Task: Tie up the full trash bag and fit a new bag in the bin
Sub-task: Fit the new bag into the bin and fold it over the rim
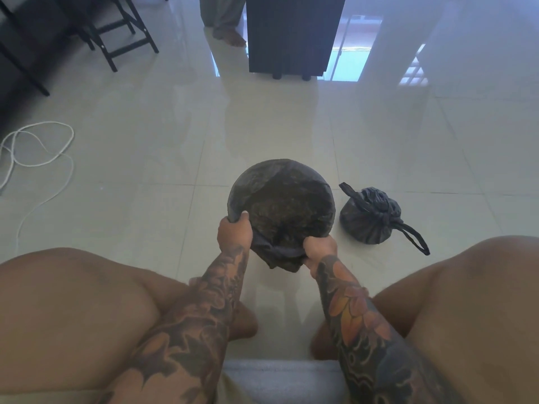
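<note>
A round bin (pixel 281 196) stands on the tiled floor between my knees, lined with a new black bag (pixel 280 252) stretched over its rim. My left hand (pixel 234 231) grips the bag's edge at the near-left rim. At the near-right rim my right hand (pixel 319 247) is closed on a bunched fold of the same bag, and loose plastic hangs down the front of the bin between both hands. To the right of the bin sits the full trash bag (pixel 370 220), black and knotted at the top, with its two handle loops sticking out.
A white cord (pixel 38 158) lies coiled on the floor at far left. Black chair legs (pixel 122 33) stand at the back left, a dark cabinet (pixel 291 36) at the back centre, and another person's bare foot (pixel 230 36) beside it. My bare knees frame the bottom.
</note>
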